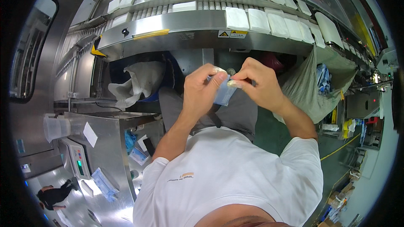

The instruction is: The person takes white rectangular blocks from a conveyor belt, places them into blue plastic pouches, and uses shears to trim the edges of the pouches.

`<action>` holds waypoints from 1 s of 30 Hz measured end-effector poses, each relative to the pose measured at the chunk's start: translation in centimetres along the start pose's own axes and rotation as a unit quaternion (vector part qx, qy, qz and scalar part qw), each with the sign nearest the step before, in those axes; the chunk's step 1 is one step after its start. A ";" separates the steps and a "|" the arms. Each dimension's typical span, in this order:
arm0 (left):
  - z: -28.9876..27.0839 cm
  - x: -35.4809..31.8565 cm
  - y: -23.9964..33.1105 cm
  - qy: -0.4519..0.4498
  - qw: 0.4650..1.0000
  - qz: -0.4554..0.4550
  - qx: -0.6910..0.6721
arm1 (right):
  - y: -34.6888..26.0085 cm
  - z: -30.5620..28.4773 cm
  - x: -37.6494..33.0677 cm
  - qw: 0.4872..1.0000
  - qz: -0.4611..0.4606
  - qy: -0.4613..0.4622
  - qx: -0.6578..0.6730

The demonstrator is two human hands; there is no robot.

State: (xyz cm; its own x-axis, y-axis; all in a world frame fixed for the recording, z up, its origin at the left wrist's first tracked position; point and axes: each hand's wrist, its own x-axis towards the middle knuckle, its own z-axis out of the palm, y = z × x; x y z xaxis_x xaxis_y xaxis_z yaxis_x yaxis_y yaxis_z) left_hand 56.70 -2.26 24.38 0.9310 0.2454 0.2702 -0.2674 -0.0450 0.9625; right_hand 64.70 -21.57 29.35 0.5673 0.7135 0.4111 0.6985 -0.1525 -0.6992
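In front of my lap, both hands pinch a small light-blue, thin sheet or packet (224, 95) that hangs between them. My left hand (202, 85) is closed on its upper left edge, thumb against fingers. At the upper right corner my right hand (257, 83) grips it between thumb and forefinger. Pale coverings like finger cots show on some of my fingertips. What the packet holds, if anything, I cannot make out. Beyond my hands runs a steel roller conveyor (168, 22) with rows of white folded pads (237, 17) along it.
A dark blue bin with a white liner (145, 80) stands under the conveyor's left side, and a grey-green cloth sack (301, 86) hangs at its right. On the steel table (103, 134) at left are a scale (78, 157) and a plastic jug (57, 128). Another person (54, 195) is far left.
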 end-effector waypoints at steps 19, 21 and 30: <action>-3.1 1.8 -0.6 0.137 0.974 -0.078 -0.162 | 0.0 0.3 -1.4 0.996 0.000 0.046 -0.079; -2.2 1.7 -0.1 0.130 0.983 -0.043 -0.123 | -1.0 0.8 -0.3 0.995 0.014 0.094 -0.041; -2.1 1.4 0.8 0.113 0.984 -0.062 -0.127 | -0.6 4.4 0.9 0.996 0.006 0.091 0.022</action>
State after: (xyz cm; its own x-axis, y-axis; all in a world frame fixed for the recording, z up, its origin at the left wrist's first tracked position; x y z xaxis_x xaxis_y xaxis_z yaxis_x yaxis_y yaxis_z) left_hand 57.27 0.06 25.52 0.8893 0.4437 0.1105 -0.2343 0.2347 0.9434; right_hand 62.85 -17.76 27.59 0.6485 0.5752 0.4986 0.6729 -0.1271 -0.7287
